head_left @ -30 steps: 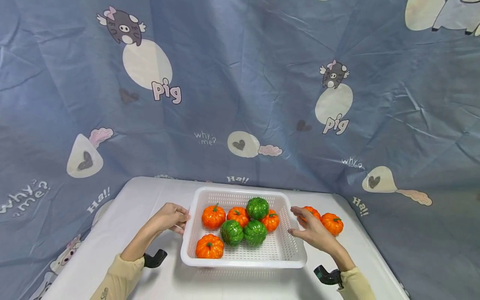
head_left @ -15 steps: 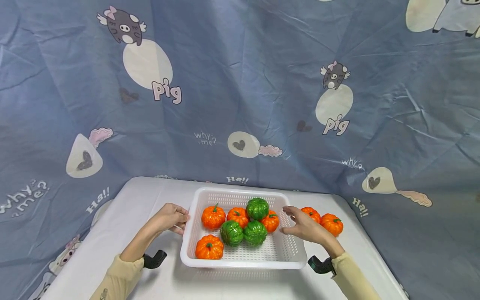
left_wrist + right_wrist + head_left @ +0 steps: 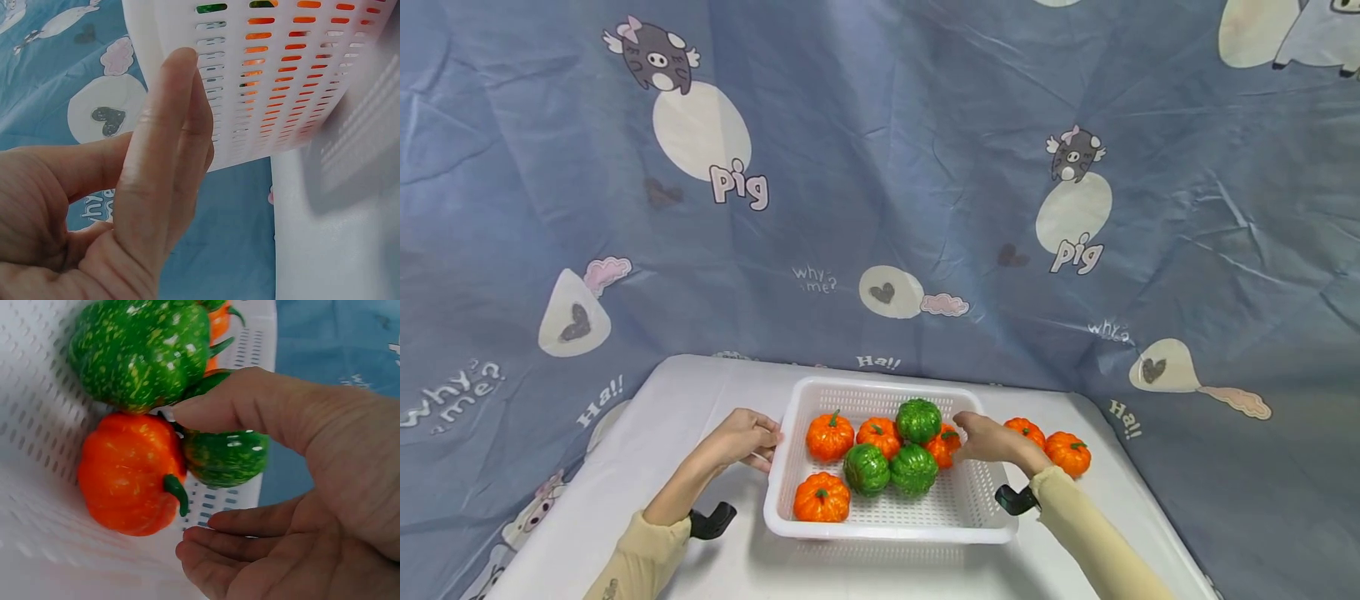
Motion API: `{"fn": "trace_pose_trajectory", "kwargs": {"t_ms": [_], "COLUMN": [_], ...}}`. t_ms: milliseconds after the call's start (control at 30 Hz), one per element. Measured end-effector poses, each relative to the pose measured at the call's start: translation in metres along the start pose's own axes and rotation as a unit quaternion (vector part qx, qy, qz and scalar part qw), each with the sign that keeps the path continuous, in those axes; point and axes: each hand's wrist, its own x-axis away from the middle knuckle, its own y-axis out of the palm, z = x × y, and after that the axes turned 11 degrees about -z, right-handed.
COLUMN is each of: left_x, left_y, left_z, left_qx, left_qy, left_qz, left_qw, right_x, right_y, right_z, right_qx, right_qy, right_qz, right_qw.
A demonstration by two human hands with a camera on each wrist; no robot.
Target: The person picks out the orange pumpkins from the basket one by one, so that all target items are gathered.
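Note:
A white perforated basket (image 3: pixel 887 530) holds several small orange and green pumpkins. My left hand (image 3: pixel 741 437) is at its left side, straight fingers (image 3: pixel 153 156) touching the outer wall; the thumb tip is hidden behind them in the left wrist view. Inside the right end of the basket, my right hand (image 3: pixel 988 438) is spread beside an orange pumpkin (image 3: pixel 131 475) with a green stem. The thumb reaches over one side of it and the other fingers lie apart on the other, with no grip on it. Green pumpkins (image 3: pixel 140 353) lie against this orange one.
Two orange pumpkins (image 3: pixel 1067 454) lie on the white table (image 3: pixel 715 550) right of the basket, behind my right forearm. More orange pumpkins (image 3: pixel 822 497) sit at the basket's left end. A blue patterned cloth (image 3: pixel 880 208) hangs behind the table.
My right hand has moved left from over the basket's right rim to beside the orange pumpkin inside. My left hand has stayed at the basket's left side. The pumpkins have kept their places.

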Motion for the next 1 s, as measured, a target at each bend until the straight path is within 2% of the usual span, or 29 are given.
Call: {"fn": "trace_pose_trajectory", "kwargs": {"t_ms": [200, 333, 467, 733, 1000], "left_x": [0.000, 0.001, 0.001, 0.002, 0.001], "left_y": [0.000, 0.000, 0.000, 0.002, 0.000], "left_z": [0.001, 0.001, 0.001, 0.001, 0.000], "left_qx": [-0.005, -0.006, -0.003, -0.011, 0.000], "left_qy": [-0.001, -0.002, -0.001, -0.004, 0.003], "left_qz": [0.002, 0.002, 0.001, 0.003, -0.003], "left_qw": [1.0000, 1.0000, 1.0000, 0.9999, 1.0000], "right_x": [-0.020, -0.032, -0.040, -0.047, -0.043], "right_y": [0.001, 0.002, 0.006, 0.014, 0.015], "right_z": [0.001, 0.002, 0.002, 0.004, 0.002], "right_qx": [0.033, 0.042, 0.041, 0.042, 0.041], "right_qy": [0.004, 0.025, 0.049, 0.053, 0.052], "right_qz": [-0.029, -0.046, -0.044, -0.038, -0.033], "right_qw": [0.9990, 0.9977, 0.9970, 0.9970, 0.9973]}}
